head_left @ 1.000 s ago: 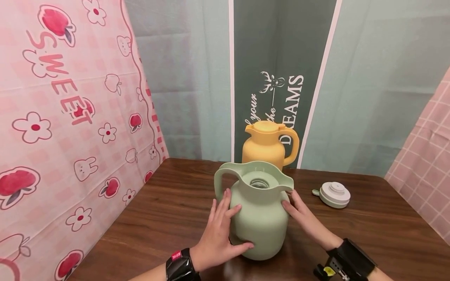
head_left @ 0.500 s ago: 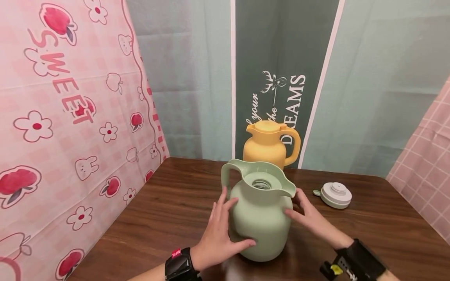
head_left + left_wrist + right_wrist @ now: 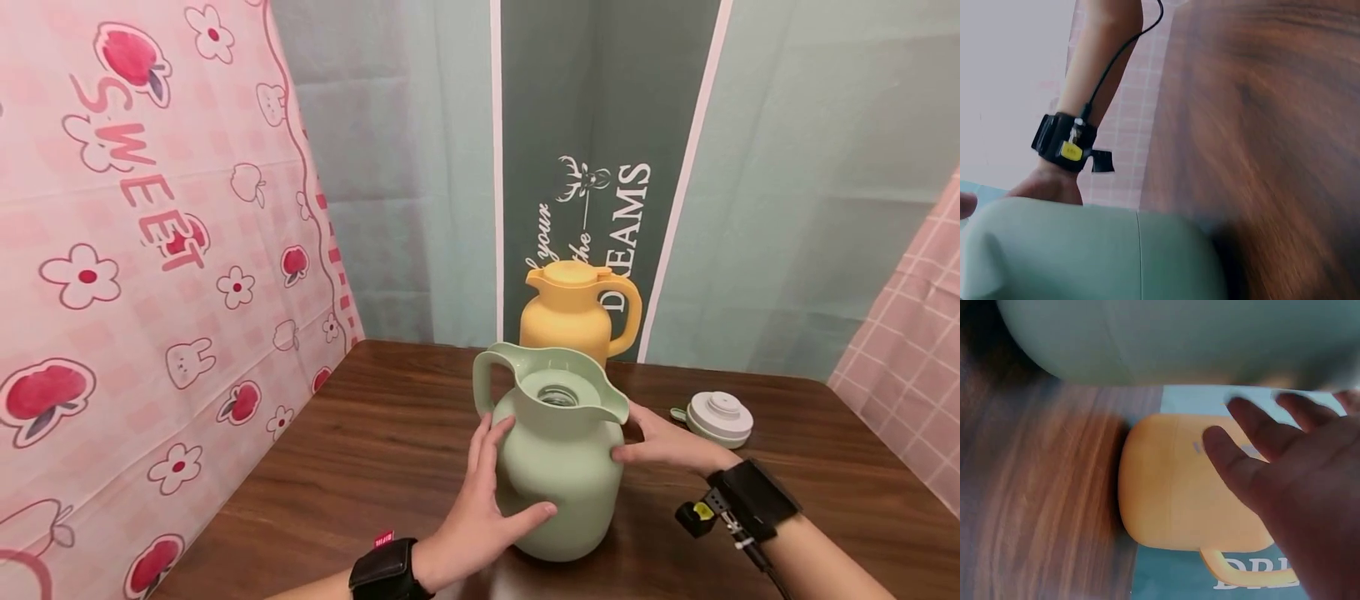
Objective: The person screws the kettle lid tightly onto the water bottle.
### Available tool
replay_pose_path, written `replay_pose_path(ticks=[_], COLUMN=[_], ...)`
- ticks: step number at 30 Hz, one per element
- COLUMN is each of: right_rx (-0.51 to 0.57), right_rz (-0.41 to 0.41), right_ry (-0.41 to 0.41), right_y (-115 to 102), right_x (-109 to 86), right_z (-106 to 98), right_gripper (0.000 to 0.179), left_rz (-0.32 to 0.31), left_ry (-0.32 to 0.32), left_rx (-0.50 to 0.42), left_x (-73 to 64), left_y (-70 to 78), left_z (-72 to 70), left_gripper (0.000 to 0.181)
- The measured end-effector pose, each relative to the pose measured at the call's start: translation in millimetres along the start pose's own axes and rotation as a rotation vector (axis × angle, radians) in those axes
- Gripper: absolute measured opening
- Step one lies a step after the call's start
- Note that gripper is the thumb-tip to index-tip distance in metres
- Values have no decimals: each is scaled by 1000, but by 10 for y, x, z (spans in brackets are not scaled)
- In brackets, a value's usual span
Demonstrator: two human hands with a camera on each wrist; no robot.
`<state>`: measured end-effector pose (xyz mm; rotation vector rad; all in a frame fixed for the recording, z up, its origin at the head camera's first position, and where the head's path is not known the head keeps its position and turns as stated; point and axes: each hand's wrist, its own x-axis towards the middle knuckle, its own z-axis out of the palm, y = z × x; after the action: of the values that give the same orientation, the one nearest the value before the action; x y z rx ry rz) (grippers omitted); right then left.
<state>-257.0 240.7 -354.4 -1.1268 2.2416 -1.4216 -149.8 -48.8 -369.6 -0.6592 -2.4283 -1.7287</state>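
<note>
Where hung behind and to both sides of the green jug (image 3: 558, 475), seems to serve as screening, with a blue-grey curtain (image 3: 382, 192) at the back, a pink printed cloth (image 3: 172, 321) to the left and a pink checked cloth (image 3: 911, 342) to the right. Spreads out beneath the green jug as a dark wooden table (image 3: 360, 450), giving flat footing. Stands upright on that table as the green jug itself, uncovered at the mouth (image 3: 557, 396), with handle (image 3: 482, 387) turned left and spout (image 3: 617, 407) turned right. Appears directly behind the green jug as a yellow jug (image 3: 566, 323), partly hidden, topped, handle pointing right; probably set back to be out of the way. Touches the green jug's left side, below the handle, with the left hand (image 3: 478, 521), fingers spread and thumb across the front. Meets the opposite side, under the spout, with the right hand (image 3: 667, 442), thumb in front, fingers reaching round behind; cannot tell from the blur whether those fingertips press. Looks like steadying from two sides, hands apart, rather than clamping. Lies to the right of the green jug, well apart, as a white-and-green lid (image 3: 720, 419), knob upward, perhaps inverted to spare the inner face, with a small tab (image 3: 678, 414) toward the green jug.
</note>
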Motion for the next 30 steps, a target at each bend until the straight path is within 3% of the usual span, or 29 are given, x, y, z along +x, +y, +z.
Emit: replay_pose_path(ticks=[3, 9, 11, 17, 22, 25, 30], right_rx=[-18, -18, -56, -313, -517, -585, -521], right_rz=[23, -61, -56, 83, 123, 85, 38], right_ry=[26, 87, 118, 259, 347, 338, 202], right_y=[-9, -60, -99, -286, -390, -395, -403], right_x=[-38, -56, -68, -139, -178, -193, -195], right_z=[35, 132, 187, 393, 517, 484, 253], right_gripper=[82, 83, 81, 78, 82, 80, 80], left_rz=[5, 11, 14, 42, 67, 73, 95], left_ry=[-14, -29, -29, -2, 5, 7, 35], left_rx=[-5, 8, 3, 48, 84, 126, 217], left_x=[32, 112, 134, 213, 282, 282, 172], left_y=[-27, -57, -72, -136, -190, -201, -144], left_z=[-16, -50, -53, -31, -25, -35, -20], left_gripper=[88, 89, 91, 115, 125, 125, 131])
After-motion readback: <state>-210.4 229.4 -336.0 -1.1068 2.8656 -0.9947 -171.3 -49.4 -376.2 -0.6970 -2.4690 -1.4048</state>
